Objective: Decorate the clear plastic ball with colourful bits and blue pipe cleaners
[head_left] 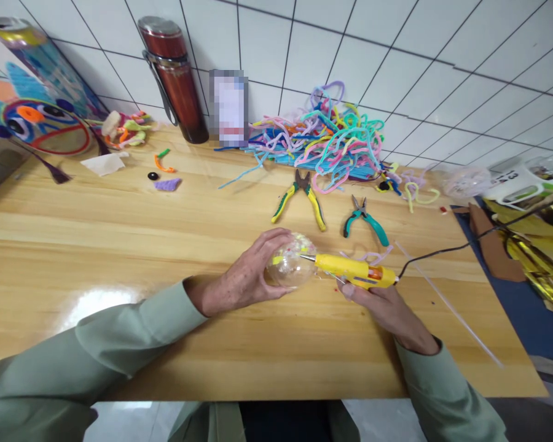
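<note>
My left hand (253,270) is wrapped round a clear plastic ball (292,264) with coloured bits inside, resting on the wooden table (120,245). My right hand (382,307) grips a yellow hot glue gun (354,271), whose metal nozzle touches the ball's right side. A black cord (465,245) runs from the gun's rear off to the right. Both arms wear pale green sleeves.
Yellow-handled pliers (299,196) and teal-handled pliers (366,220) lie just beyond the hands. A heap of coloured pipe cleaners (322,135) sits at the back. A red flask (170,73), a craft figure (41,123) and a clear glue stick (447,304) are also there.
</note>
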{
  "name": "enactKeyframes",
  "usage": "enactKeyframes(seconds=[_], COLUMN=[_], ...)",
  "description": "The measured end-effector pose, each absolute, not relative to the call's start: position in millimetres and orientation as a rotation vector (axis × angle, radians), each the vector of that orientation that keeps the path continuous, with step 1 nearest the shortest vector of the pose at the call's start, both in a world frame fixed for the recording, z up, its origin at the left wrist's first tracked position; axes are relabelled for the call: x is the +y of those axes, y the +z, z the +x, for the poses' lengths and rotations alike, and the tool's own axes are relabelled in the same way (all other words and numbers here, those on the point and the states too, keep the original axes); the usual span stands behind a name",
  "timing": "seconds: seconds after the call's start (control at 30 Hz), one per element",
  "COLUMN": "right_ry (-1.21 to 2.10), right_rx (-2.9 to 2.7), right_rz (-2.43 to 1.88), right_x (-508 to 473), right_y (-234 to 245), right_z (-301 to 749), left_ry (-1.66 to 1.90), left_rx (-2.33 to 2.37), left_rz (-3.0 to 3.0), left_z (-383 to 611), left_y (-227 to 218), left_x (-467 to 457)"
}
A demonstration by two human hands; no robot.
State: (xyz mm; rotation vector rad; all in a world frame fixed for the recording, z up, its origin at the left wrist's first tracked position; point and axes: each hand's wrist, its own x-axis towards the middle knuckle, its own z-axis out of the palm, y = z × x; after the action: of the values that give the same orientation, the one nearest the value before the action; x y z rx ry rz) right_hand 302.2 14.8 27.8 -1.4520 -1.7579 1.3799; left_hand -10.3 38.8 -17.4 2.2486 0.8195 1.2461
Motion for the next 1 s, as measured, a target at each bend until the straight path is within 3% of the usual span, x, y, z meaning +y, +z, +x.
enactKeyframes(seconds=[1.0], right_ry=[1.368], right_rx=[-1.764], right_rz=[-1.441], right_x=[17.5], right_y=[34.1], right_z=[298.5], left_ry=[1.248], left_rx=[0.803], left_rz=[2.236], left_z=[-10.1], left_y=[-16.9], left_x=[39.2])
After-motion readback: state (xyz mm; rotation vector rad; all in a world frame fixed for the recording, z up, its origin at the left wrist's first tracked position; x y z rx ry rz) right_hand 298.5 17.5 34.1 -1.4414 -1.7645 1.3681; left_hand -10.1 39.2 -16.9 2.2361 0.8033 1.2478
